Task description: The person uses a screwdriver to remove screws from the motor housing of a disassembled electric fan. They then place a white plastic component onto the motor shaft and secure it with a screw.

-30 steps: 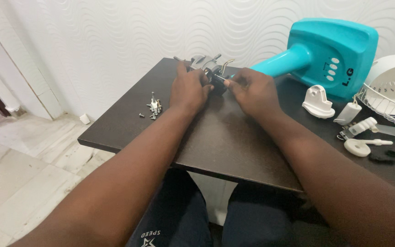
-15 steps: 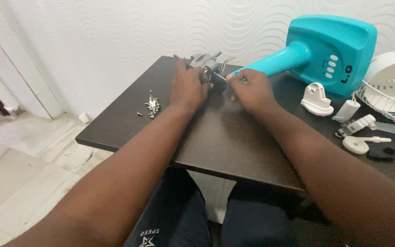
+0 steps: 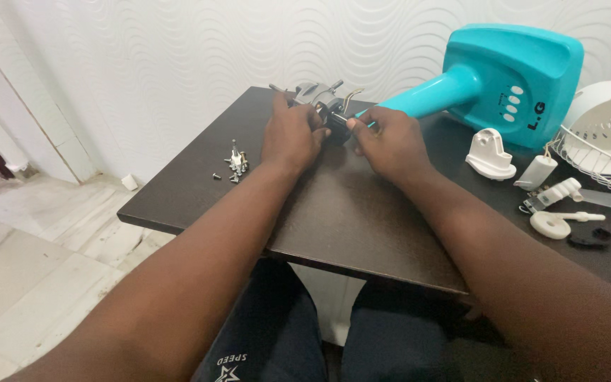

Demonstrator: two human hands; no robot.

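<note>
A small grey metal fan motor point(image 3: 317, 97) with a shaft and bent wire clips rests at the far edge of the dark table point(image 3: 341, 212). My left hand point(image 3: 290, 134) is closed around its left and front side. My right hand point(image 3: 385, 141) touches the motor's right side, its fingertips pinched on a small part there that I cannot make out. Both forearms reach across the table from the bottom of the view.
A pile of small screws point(image 3: 235, 165) lies left of my left hand. A turquoise fan base and stem point(image 3: 503, 85) lies at the back right. White plastic fittings point(image 3: 491, 153), a white knob point(image 3: 553, 223) and a white fan grille point(image 3: 609, 152) sit at the right.
Both hands stay on the motor with only slight finger shifts; the view has tilted a little.
</note>
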